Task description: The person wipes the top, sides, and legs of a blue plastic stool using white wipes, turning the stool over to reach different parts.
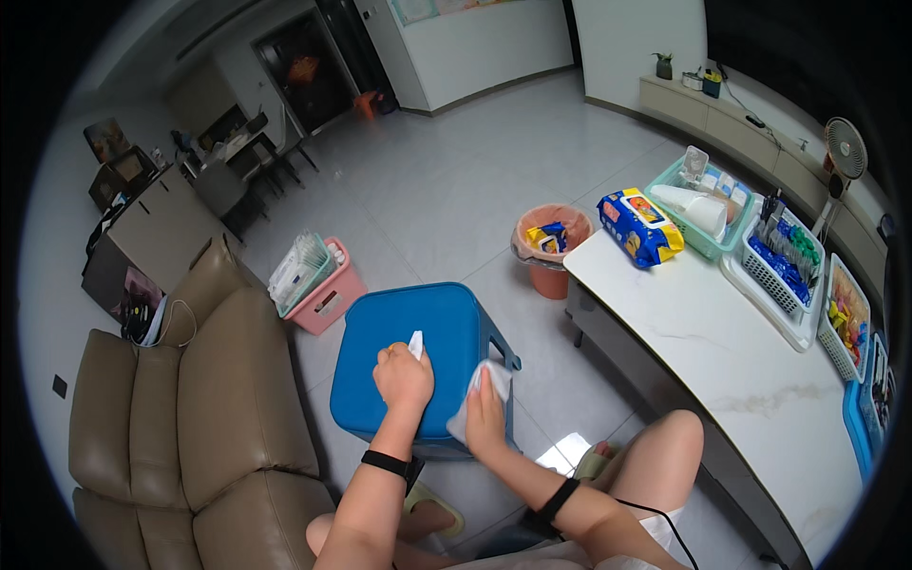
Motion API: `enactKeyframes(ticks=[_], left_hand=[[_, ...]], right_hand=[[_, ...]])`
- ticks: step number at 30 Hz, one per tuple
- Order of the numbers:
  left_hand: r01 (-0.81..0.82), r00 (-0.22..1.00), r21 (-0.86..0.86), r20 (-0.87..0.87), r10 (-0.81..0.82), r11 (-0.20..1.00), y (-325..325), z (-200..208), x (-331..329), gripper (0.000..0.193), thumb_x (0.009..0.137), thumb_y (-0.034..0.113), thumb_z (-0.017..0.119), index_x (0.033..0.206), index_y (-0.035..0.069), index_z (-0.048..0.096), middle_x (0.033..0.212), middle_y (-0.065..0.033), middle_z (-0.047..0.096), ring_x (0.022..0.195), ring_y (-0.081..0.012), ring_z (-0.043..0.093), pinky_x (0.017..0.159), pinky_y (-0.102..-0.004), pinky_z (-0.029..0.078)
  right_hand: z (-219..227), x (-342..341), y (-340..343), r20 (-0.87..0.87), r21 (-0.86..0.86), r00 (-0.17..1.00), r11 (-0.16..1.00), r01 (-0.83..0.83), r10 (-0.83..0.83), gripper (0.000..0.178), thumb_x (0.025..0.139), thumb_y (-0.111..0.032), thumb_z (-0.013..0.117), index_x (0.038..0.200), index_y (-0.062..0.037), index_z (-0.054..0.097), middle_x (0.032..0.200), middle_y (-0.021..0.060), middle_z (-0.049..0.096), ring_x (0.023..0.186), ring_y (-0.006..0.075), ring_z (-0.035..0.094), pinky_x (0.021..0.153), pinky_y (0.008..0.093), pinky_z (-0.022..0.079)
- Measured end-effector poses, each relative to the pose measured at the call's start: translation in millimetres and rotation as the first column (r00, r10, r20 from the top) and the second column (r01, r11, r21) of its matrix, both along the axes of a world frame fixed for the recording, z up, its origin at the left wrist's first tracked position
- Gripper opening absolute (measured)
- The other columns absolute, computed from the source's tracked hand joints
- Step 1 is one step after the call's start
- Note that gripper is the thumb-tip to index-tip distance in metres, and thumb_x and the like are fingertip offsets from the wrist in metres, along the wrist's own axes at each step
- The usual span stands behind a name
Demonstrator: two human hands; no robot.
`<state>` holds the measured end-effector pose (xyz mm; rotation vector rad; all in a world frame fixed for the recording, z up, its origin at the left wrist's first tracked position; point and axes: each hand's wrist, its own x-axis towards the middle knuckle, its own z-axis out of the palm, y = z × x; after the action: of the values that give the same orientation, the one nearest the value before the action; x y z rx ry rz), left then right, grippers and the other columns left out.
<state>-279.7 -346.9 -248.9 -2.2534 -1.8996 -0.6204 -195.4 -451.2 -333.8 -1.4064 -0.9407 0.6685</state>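
Observation:
A blue plastic stool (404,309) with a square, rounded top stands in front of me. My left hand (404,378) is a fist above the top, closed on a crumpled white wipe (416,343) that pokes out past the fingers. At the stool's right edge, my right hand (487,418) presses a larger white wipe (494,376) against the rim and side, fingers together over it. Part of that wipe hangs down by the palm. Both wrists wear black bands.
A brown sofa (223,380) is on the left, with a pink bin (328,296) of packages beyond it. A lined trash bin (549,279) stands by the white table (703,342) on the right. That table bears a blue wipes pack (638,228) and several baskets.

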Motion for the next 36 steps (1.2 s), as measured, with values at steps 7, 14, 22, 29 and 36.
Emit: enactKeyframes(ticks=[7, 14, 22, 29, 36], left_hand=[[0.067, 0.998, 0.017, -0.019, -0.067, 0.998, 8.2, -12.6, 27.4, 0.031, 0.089, 0.032, 0.058, 0.09, 0.001, 0.063, 0.084, -0.0175, 0.063, 0.085, -0.0341, 0.061, 0.074, -0.047, 0.05], [0.012, 0.981, -0.013, 0.195, -0.009, 1.0, 11.0, -11.1, -10.2, 0.03, 0.086, 0.031, 0.061, 0.09, 0.003, 0.069, 0.084, -0.0159, 0.066, 0.088, -0.0314, 0.061, 0.075, -0.046, 0.049], [0.154, 0.962, 0.003, 0.227, -0.151, 0.988, -12.9, 4.7, -13.4, 0.023, 0.083, 0.025, 0.061, 0.079, 0.003, 0.07, 0.072, -0.0154, 0.065, 0.075, -0.0319, 0.061, 0.066, -0.0462, 0.05], [0.178, 0.978, 0.09, 0.09, -0.186, 0.98, -19.0, -1.0, -46.1, 0.02, 0.079, 0.022, 0.064, 0.072, 0.004, 0.062, 0.068, -0.0134, 0.061, 0.073, -0.0302, 0.06, 0.062, -0.0445, 0.05], [0.256, 0.91, 0.071, 0.318, -0.266, 0.964, -21.2, 31.4, -75.9, 0.025, 0.089, 0.025, 0.058, 0.093, 0.004, 0.07, 0.08, -0.0166, 0.066, 0.083, -0.035, 0.062, 0.074, -0.0457, 0.049]], right_hand=[[-21.1, 115.5, 173.4, -0.254, -0.08, 0.964, 0.995, 0.061, -0.08, 0.048, 0.102, -0.031, 0.035, 0.128, 0.0072, 0.051, 0.131, 0.0269, 0.052, 0.124, 0.037, 0.048, 0.107, 0.038, 0.036], [-40.6, 113.8, 183.4, -0.351, -0.066, 0.914, 0.968, -0.24, 0.203, 0.052, 0.099, -0.039, 0.039, 0.122, 0.0041, 0.057, 0.124, 0.0243, 0.058, 0.114, 0.0338, 0.055, 0.1, 0.0363, 0.04], [-128.4, 98.6, 132.4, -0.313, -0.293, 0.882, 0.919, 0.264, -0.353, 0.042, 0.1, -0.031, 0.038, 0.118, -0.0006, 0.06, 0.116, 0.0174, 0.063, 0.106, 0.0276, 0.059, 0.098, 0.0374, 0.04], [-39.9, 40.6, 83.3, -0.783, -0.469, 0.379, 0.868, 0.164, -0.494, 0.029, 0.097, -0.026, 0.045, 0.114, -0.0094, 0.062, 0.11, 0.0083, 0.063, 0.094, 0.0189, 0.061, 0.076, 0.03, 0.047], [-4.5, 45.1, 108.5, -0.924, -0.188, 0.316, 0.976, 0.112, -0.214, 0.021, 0.095, -0.016, 0.046, 0.111, -0.0093, 0.058, 0.111, 0.0069, 0.061, 0.101, 0.0193, 0.057, 0.095, 0.0339, 0.043]])
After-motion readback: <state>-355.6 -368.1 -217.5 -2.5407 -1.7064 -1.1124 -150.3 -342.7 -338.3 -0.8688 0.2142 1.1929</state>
